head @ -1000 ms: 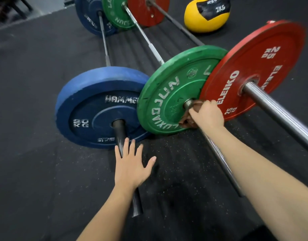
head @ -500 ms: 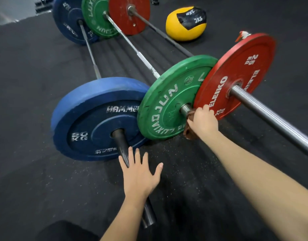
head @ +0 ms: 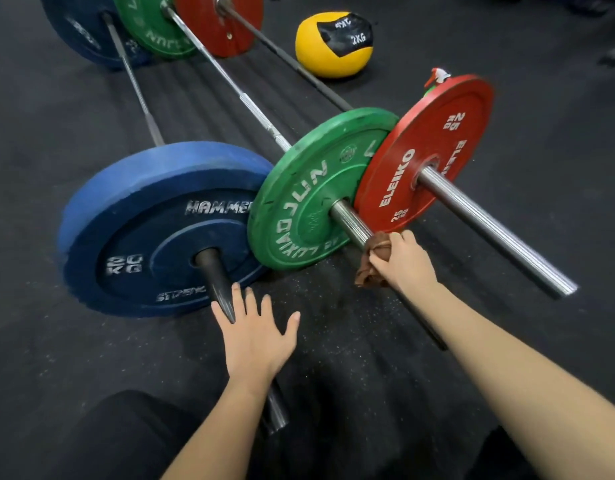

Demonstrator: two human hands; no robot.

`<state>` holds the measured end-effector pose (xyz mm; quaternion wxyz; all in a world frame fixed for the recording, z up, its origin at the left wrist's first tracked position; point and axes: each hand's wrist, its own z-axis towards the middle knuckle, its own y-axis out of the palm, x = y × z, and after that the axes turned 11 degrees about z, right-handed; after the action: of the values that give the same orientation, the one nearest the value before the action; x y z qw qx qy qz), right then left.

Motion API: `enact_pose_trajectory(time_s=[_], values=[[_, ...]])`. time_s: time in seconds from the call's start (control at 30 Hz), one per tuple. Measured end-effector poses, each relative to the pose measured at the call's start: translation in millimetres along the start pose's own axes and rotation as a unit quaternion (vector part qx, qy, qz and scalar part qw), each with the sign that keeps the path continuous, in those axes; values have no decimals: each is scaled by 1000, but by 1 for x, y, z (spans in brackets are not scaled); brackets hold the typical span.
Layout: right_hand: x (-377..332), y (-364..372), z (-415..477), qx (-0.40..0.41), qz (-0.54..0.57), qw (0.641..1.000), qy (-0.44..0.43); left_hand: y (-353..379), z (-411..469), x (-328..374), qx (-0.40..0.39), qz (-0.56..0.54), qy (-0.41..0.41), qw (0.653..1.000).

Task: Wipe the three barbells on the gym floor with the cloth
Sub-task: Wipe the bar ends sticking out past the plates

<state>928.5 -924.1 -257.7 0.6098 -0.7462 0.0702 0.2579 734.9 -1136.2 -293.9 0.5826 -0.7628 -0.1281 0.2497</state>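
Black gym floor (head: 56,126), brown cloth (head: 372,263) (crumpled) in right hand (head: 406,263)

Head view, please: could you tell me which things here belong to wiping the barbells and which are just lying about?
Job in hand: cloth, gripped by the right hand on the sleeve of the green barbell; blue barbell, under the flat left hand; red barbell.
Lying about: yellow medicine ball.
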Motion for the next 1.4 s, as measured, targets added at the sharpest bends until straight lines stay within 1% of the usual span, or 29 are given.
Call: enact_pose_trajectory(time_s=[0.07,0.17,0.3,0.47,0.57,0.67,0.77,0.93,1.03,1.1,1.2,1.3,1.4], values=[[5,1,-6,8,-17,1000,-3,0,1,1,7,-2,-5,1000],[-11,6,11,9,-56,998,-9,1,1,2,8,-2,-5,1000],[-48,22,48,22,-35,999,-24,5,2,2,12,4,-9,1000],[-67,34,72,17,-57,997,-43,7,3,3,16,17,-17,1000],[-57,25,65,3,-5,999,-42,5,2,4,11,21,-18,1000],[-33,13,38,1,16,998,-55,2,1,4,5,23,-18,1000],[-1,3,0,-1,40,999,-30,1,1,4,3,21,-17,1000],[38,-5,-48,-3,40,999,-15,2,1,5,1,33,-18,999],[35,0,-44,12,13,1000,-9,3,2,6,2,40,-22,999],[23,2,-30,21,-3,1000,14,3,2,6,-3,44,-21,999],[9,0,-11,9,22,998,55,1,2,5,-7,43,-20,999],[9,-5,-14,4,36,998,52,2,1,5,-8,39,-22,999],[20,-11,-40,-5,23,999,31,3,1,5,-8,36,-22,999]])
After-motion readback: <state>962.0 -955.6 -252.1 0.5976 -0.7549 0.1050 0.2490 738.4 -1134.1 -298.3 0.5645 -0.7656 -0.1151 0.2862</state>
